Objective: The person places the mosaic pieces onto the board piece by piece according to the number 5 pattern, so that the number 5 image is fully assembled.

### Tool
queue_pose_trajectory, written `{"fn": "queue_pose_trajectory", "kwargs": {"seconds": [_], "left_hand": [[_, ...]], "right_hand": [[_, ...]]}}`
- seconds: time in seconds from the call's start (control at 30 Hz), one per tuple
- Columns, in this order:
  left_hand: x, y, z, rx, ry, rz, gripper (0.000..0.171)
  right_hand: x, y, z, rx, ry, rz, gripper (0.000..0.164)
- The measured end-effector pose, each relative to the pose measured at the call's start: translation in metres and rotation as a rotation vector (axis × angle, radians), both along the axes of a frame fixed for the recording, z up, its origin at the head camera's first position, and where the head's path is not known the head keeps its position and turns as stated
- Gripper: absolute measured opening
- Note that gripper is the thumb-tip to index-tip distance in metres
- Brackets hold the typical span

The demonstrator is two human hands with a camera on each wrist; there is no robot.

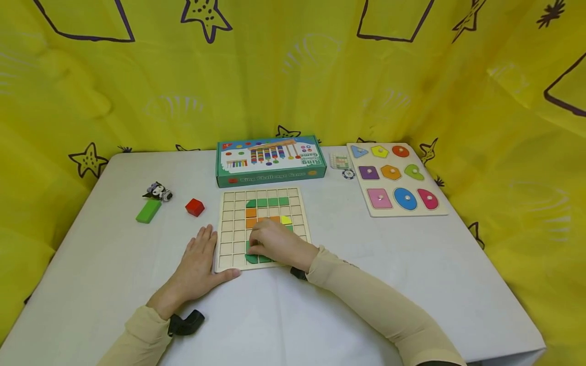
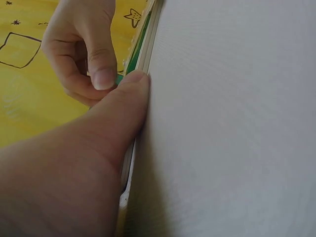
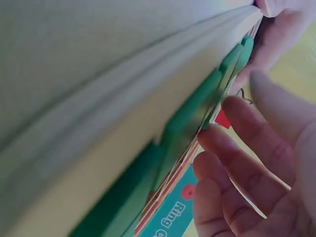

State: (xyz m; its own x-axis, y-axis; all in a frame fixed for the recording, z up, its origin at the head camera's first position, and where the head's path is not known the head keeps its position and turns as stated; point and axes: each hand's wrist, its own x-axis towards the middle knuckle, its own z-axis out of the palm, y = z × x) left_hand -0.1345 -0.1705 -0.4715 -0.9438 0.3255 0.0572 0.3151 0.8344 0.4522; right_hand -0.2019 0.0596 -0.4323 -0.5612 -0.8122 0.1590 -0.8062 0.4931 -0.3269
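A wooden grid board (image 1: pixel 233 223) lies in the middle of the white table, with green, orange and yellow tiles in its cells. My left hand (image 1: pixel 206 254) lies flat on the table at the board's left edge. Its thumb (image 2: pixel 123 108) presses against the board's near corner. My right hand (image 1: pixel 261 245) hovers over the board's lower middle, fingers curled, pinching a green tile (image 1: pixel 252 258) in the bottom rows. The left wrist view shows that pinch on the green tile (image 2: pixel 120 78). In the right wrist view, fingertips (image 3: pixel 217 136) touch the row of green tiles (image 3: pixel 197 113).
A Ring Challenge Game box (image 1: pixel 271 160) stands behind the board. At the right lies a shape puzzle (image 1: pixel 396 178), with a poker chip (image 1: pixel 349 174) and a small card pack (image 1: pixel 340 161) beside it. At the left are a red cube (image 1: pixel 195 207), a green block (image 1: pixel 148 210) and a small toy figure (image 1: pixel 158 191).
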Motion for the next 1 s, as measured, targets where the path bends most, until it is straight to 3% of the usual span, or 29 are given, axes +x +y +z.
{"fn": "queue_pose_trajectory", "kwargs": {"seconds": [0.37, 0.53, 0.63, 0.7, 0.77, 0.9, 1.0], "left_hand": [[0.003, -0.006, -0.001, -0.008, -0.005, 0.025, 0.112], [0.003, -0.007, -0.003, -0.012, 0.004, 0.031, 0.111], [0.0, -0.007, 0.004, -0.009, -0.048, 0.034, 0.116], [-0.006, -0.009, 0.015, 0.014, -0.072, 0.053, 0.119], [-0.016, -0.018, 0.03, 0.021, -0.043, 0.084, 0.118], [-0.05, -0.049, 0.056, -0.058, 0.156, 0.158, 0.102], [-0.074, -0.073, 0.06, -0.168, 0.212, 0.216, 0.095]], "right_hand": [[0.003, -0.006, -0.001, 0.095, -0.04, -0.101, 0.028], [0.0, 0.005, -0.001, 0.045, -0.119, -0.125, 0.033], [-0.008, 0.029, 0.003, -0.016, -0.151, -0.196, 0.039], [-0.017, 0.055, 0.006, -0.035, -0.124, -0.296, 0.044], [-0.03, 0.086, 0.008, -0.024, -0.056, -0.424, 0.053], [-0.056, 0.146, 0.011, 0.09, 0.028, -0.702, 0.077], [-0.069, 0.176, 0.011, 0.159, -0.004, -0.845, 0.088]]}}
